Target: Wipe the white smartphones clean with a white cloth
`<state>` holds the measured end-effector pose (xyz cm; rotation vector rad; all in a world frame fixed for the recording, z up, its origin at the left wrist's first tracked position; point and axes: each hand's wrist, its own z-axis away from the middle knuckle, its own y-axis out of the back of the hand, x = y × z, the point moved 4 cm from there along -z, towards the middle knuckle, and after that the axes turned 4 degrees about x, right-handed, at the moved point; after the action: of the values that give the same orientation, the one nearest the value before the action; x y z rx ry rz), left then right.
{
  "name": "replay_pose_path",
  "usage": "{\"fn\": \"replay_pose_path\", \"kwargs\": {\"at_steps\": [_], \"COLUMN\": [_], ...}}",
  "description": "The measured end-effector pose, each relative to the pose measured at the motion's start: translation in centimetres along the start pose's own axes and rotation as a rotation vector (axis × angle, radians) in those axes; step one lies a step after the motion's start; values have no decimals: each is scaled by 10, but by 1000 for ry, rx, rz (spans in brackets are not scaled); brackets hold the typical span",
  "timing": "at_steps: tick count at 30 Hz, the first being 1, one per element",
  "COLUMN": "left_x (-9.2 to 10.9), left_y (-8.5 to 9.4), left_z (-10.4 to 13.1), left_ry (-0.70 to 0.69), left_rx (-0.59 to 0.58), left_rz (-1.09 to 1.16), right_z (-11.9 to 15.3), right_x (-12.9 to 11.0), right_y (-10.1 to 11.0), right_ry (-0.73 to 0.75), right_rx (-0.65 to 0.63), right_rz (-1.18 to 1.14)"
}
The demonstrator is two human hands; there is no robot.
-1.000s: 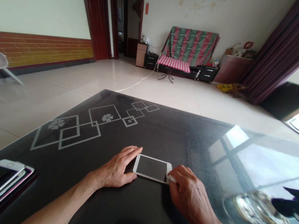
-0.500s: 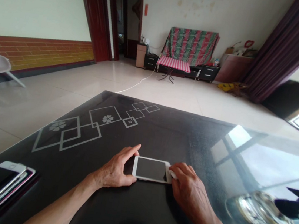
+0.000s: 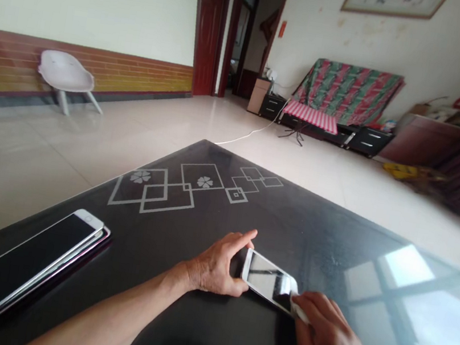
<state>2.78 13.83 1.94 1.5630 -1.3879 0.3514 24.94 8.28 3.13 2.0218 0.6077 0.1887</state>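
Since the earlier frame the view has swung left: the phone [image 3: 268, 277] now sits further right and slants across the view, and its glass shows a bright reflection where it looked dark. The other phones and the chair show more fully.

Phone: face up, flat on the table [image 3: 151, 236], between the hands. Left hand [image 3: 216, 265] holds its left end, thumb at the near corner, fingers at the far corner, forefinger lifted; spread about as wide as the phone. Right hand [image 3: 331, 332] has its fingers closed narrowly on a white wad [image 3: 300, 311], which meets the phone's right end.

Step in hand, as judged: wad worked against that end while the left hand braces the other. A further stroke would call for light, even pressure and a firm left brace, since the smooth top could let the phone slide.

Surface: dark, glossy, window glare right of the phone; pale squares and flowers beyond it. Well left of the phone, a stack of phones [image 3: 30, 264], top one face up.

Room, all beyond the phone: pale tiled floor [image 3: 142, 125], white chair [image 3: 67, 72] far left, red door [image 3: 208, 31], small table with striped cover [image 3: 311, 115], patterned cloth [image 3: 349, 92] behind it.
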Motion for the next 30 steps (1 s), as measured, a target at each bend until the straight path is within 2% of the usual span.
{"fn": "replay_pose_path", "kwargs": {"at_steps": [11,19,24,30], "left_x": [5,26,31,39], "left_y": [-1,-5,-12,-10], "left_z": [-1,0,2,-11], "left_ry": [1,-31,-43,-11], "left_rx": [24,102,145,124], "left_rz": [49,82,135,177], "right_z": [-1,-3,-3,-6], "right_x": [-30,-27,-25,-23], "right_y": [-1,5,11,10], "right_ry": [79,43,28,-60], "right_rx": [34,99,160,142], "right_rz": [-107,-218,-285,-427]}}
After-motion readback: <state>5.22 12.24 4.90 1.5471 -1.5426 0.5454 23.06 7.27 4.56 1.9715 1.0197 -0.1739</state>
